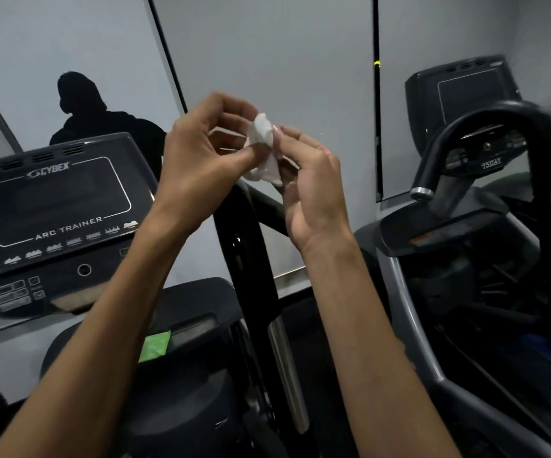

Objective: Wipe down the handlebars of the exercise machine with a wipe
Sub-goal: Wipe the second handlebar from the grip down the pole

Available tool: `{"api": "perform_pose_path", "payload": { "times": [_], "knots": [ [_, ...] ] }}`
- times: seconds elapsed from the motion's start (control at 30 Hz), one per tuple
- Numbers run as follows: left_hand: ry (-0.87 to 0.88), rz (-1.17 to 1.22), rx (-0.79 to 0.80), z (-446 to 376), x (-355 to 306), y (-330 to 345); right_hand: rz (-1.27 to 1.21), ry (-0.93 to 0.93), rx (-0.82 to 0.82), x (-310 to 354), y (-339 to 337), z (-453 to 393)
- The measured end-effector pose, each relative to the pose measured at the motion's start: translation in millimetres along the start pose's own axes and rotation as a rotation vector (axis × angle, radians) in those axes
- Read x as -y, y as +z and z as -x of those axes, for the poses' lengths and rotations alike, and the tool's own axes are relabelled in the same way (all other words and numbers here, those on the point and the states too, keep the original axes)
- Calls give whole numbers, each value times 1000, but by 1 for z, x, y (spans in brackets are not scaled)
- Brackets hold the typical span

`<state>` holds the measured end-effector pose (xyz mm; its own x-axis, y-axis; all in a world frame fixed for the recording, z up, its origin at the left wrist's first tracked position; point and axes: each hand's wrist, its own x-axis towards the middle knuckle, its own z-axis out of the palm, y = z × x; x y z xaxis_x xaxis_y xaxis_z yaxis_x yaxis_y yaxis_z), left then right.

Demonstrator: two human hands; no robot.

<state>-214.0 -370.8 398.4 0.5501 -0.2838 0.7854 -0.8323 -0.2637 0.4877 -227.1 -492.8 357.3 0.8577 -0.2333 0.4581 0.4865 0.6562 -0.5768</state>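
Head view: small crumpled white wipe (262, 148) held mid-air, pinched between left hand (201, 153) at 9 o'clock and right hand (313, 193) at 4 o'clock, fingers curled on it. Glossy black upright handlebar (246, 259) below, untouched. Probably unfolding; spread flat, then wrap round bar.

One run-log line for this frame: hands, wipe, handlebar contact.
left hand: pinches wipe | right hand: holds wipe | wipe: crumpled, mid-air | handlebar: behind hands, untouched | wiping: not underway

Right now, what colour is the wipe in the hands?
White, seen in the head view: the wipe.
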Motion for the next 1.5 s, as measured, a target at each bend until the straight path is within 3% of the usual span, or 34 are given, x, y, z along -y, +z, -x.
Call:
{"api": "perform_pose_path", "payload": {
  "times": [0.17,0.3,0.43,0.57,0.77,0.9,1.13,1.3,1.5],
  "knots": [
    [-28,-119,61,-14,1,15,-36,-21,28,-5,-26,-4],
    [-85,-146,324,-21,3,26,13,-89,-30,-10,-50,-11],
    [-12,-399,539,-30,3,23,247,-170,-133,-18,-81,-13],
    [-23,-469,556,-32,7,21,454,-242,-380,-46,-129,-3],
    [-168,-689,719,-49,17,21,328,-78,-554,-105,-146,8],
    [-284,-822,931,-64,18,28,193,-132,-670,-125,-135,16],
    [-282,-1044,1192,-80,10,56,-30,-74,-736,-121,-125,2],
    [-281,-1137,1274,-80,9,65,-17,-94,-758,-124,-116,20],
    [-282,-1115,1245,-81,15,68,-8,-80,-757,-121,-117,14]
  ]
}}
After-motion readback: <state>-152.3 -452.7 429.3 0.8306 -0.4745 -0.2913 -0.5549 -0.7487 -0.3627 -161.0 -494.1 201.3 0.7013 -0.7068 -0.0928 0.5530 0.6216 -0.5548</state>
